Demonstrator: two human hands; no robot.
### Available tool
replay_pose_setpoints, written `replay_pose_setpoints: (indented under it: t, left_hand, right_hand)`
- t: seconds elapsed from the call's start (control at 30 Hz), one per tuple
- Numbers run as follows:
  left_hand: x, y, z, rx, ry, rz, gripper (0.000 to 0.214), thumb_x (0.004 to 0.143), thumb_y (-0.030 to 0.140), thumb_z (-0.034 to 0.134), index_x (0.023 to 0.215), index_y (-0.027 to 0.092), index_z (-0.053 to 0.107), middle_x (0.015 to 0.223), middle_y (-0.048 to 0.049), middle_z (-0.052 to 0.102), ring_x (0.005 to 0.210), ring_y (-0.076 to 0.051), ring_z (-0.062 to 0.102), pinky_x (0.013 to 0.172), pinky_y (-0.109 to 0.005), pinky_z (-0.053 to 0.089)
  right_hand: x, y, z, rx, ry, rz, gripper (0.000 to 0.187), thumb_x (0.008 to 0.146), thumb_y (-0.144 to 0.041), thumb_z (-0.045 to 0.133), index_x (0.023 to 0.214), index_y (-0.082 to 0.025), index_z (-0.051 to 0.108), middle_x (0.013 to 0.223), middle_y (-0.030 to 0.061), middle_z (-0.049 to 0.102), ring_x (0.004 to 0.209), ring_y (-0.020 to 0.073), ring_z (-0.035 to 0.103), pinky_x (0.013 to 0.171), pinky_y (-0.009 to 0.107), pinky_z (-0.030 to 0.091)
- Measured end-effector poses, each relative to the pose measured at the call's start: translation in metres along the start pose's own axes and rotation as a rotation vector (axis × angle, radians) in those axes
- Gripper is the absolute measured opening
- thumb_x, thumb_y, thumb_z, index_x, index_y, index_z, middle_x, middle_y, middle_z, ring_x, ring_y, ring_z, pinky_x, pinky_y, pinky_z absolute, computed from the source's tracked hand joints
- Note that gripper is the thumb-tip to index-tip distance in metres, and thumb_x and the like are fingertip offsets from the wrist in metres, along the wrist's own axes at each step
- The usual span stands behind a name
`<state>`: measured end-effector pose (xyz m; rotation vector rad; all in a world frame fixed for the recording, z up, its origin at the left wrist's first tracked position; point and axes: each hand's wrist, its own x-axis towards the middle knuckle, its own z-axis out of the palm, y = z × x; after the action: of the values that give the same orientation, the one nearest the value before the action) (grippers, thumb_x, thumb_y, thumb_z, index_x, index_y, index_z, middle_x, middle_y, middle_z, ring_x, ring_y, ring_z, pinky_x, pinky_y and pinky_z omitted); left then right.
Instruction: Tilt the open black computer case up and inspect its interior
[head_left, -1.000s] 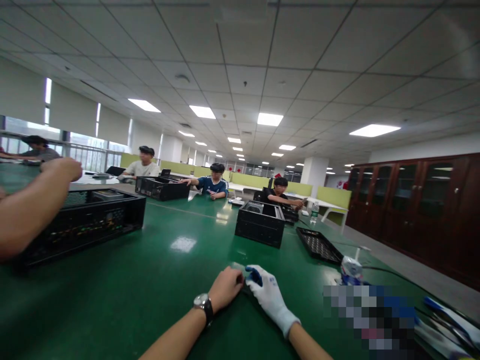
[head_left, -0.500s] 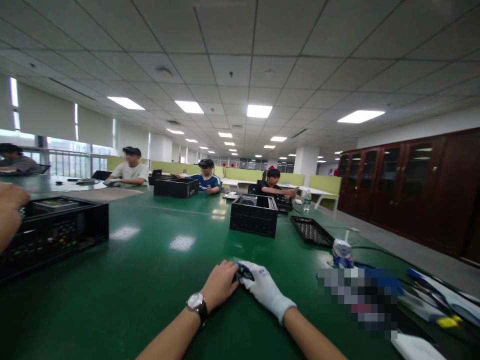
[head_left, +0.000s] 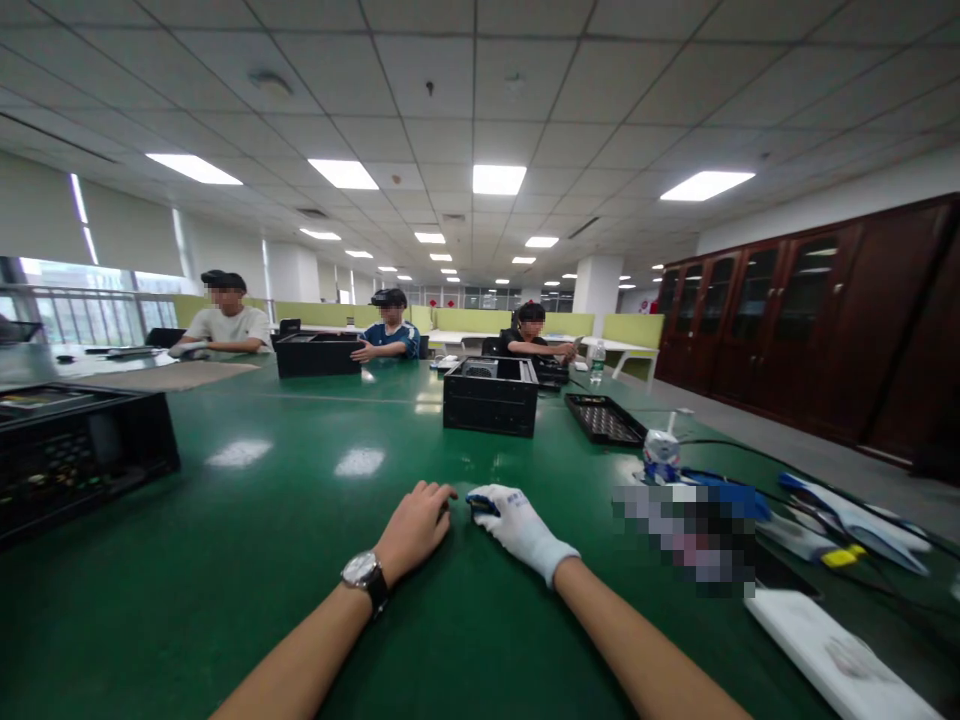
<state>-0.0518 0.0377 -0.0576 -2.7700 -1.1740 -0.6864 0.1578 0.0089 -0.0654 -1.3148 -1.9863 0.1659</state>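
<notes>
Both of my forearms lie on the green table [head_left: 247, 560]. My left hand [head_left: 412, 525] is bare and wears a wristwatch [head_left: 364, 575]. It rests on the table with its fingers loosely bent, a small gap away from my right hand. My right hand [head_left: 517, 522] wears a white glove. Its fingertips are closed on a small blue-and-dark thing [head_left: 480, 503] that is too small to name. The nearest large object is a black computer case [head_left: 491, 398], standing beyond both hands.
A second black case [head_left: 82, 450] stands at the left and a third [head_left: 315, 355] farther back. A black perforated tray [head_left: 604, 418], a small bottle [head_left: 661, 450], cables, blue tools [head_left: 847, 520] and a white flat box [head_left: 832, 650] lie at the right. Three people sit across the table.
My left hand has drawn slightly away from the gloved hand and no longer pinches the small thing. A co-worker's arm at the left has left the view. The view has tilted downward.
</notes>
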Motion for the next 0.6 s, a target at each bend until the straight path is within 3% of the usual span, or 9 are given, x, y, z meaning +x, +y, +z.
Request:
replay_pose_setpoints:
  t: [0.13,0.27,0.43,0.5,0.6]
  left_hand:
    - [0.016,-0.014,0.001,0.123,0.015,0.078,0.031,0.092,0.011,0.05,0.121,0.02,0.061,0.114,-0.0098,0.064,0.112,-0.028,0.055,0.094,-0.04,0.046]
    - [0.057,-0.041,-0.003,0.207,0.062,0.121,0.034,0.091,0.009,0.051,0.122,0.021,0.06,0.118,-0.012,0.062,0.115,-0.03,0.054,0.097,-0.043,0.045]
    - [0.146,-0.063,-0.011,0.264,0.155,0.105,0.037,0.095,0.024,0.058,0.131,0.016,0.055,0.129,-0.0155,0.058,0.126,-0.031,0.049,0.105,-0.043,0.041]
    - [0.189,-0.06,-0.009,0.279,0.209,0.086,0.042,0.097,0.032,0.058,0.135,0.016,0.053,0.132,-0.0163,0.056,0.135,-0.033,0.042,0.113,-0.047,0.034]
    - [0.252,-0.05,-0.001,0.288,0.277,0.073,0.046,0.1,0.041,0.054,0.14,0.018,0.051,0.142,-0.0158,0.051,0.145,-0.034,0.03,0.12,-0.051,0.023]
  right_hand:
    - [-0.001,0.003,0.005,-0.045,-0.001,0.007,0.028,0.081,-0.009,0.066,0.108,-0.017,0.072,0.109,0.0106,0.073,0.105,0.0268,0.067,0.101,0.039,0.05]
    - [-0.009,0.008,0.009,-0.083,0.011,0.053,0.034,0.089,-0.015,0.057,0.123,-0.014,0.064,0.114,0.0163,0.07,0.108,0.0312,0.065,0.102,0.046,0.047]
    - [-0.013,0.013,0.002,0.007,0.028,0.192,0.029,0.088,-0.025,0.06,0.115,-0.023,0.068,0.12,0.0124,0.069,0.114,0.0339,0.062,0.1,0.047,0.046]
    - [-0.006,0.014,-0.004,0.125,0.073,0.311,0.024,0.092,-0.033,0.055,0.109,-0.022,0.068,0.111,0.0104,0.071,0.106,0.0307,0.064,0.094,0.043,0.049]
    - [0.01,0.019,-0.009,0.375,0.15,0.503,0.031,0.098,-0.041,0.046,0.11,-0.021,0.065,0.091,0.0066,0.071,0.085,0.0244,0.066,0.079,0.035,0.052]
